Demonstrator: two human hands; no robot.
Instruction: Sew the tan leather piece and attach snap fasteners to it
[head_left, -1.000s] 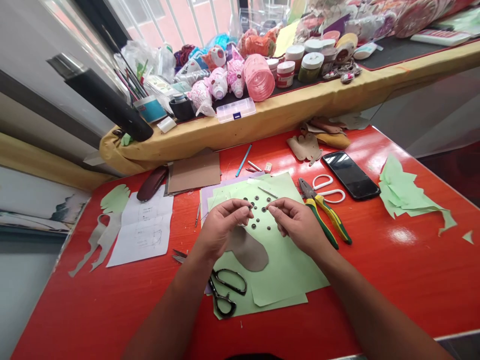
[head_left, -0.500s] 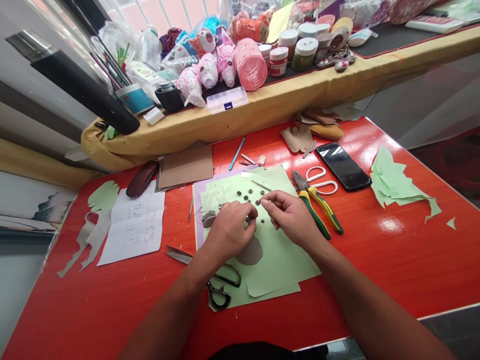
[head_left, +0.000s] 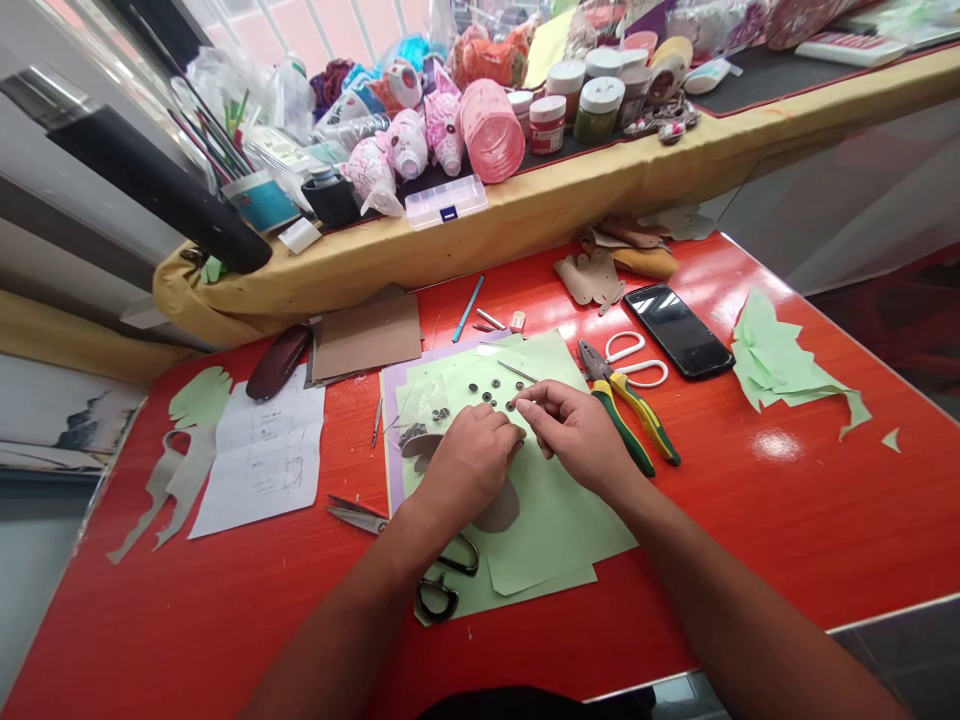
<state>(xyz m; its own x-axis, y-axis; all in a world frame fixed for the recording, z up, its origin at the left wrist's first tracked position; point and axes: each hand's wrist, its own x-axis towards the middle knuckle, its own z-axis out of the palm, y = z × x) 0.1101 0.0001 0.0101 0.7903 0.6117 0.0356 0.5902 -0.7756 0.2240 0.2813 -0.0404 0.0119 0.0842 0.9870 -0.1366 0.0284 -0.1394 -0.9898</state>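
Small dark round snap buttons (head_left: 496, 384) lie scattered on light green paper (head_left: 547, 540). My left hand (head_left: 476, 450) is closed over the paper, its fingertips pressed together where a loose button lay; what is in them is hidden. Just right of it, my right hand (head_left: 566, 425) holds thumb and forefinger in a pinch beside another button, and anything in the pinch is too small to name. A round grey piece (head_left: 499, 508) lies below my left hand, partly covered. Left of that hand is a clear bag (head_left: 416, 405) with more dark buttons near it.
Black-handled scissors (head_left: 436, 598) lie partly under my left forearm. Pliers (head_left: 630, 410), white-handled scissors (head_left: 646, 373) and a phone (head_left: 679, 332) lie to the right. A drawn sheet (head_left: 262, 465) is at left. Paint jars (head_left: 547, 125) line the ledge behind.
My left hand has shifted right, closer to my right hand, and its fingertips now cover the spot of one button. My right hand keeps its pinch; the view has shifted slightly.
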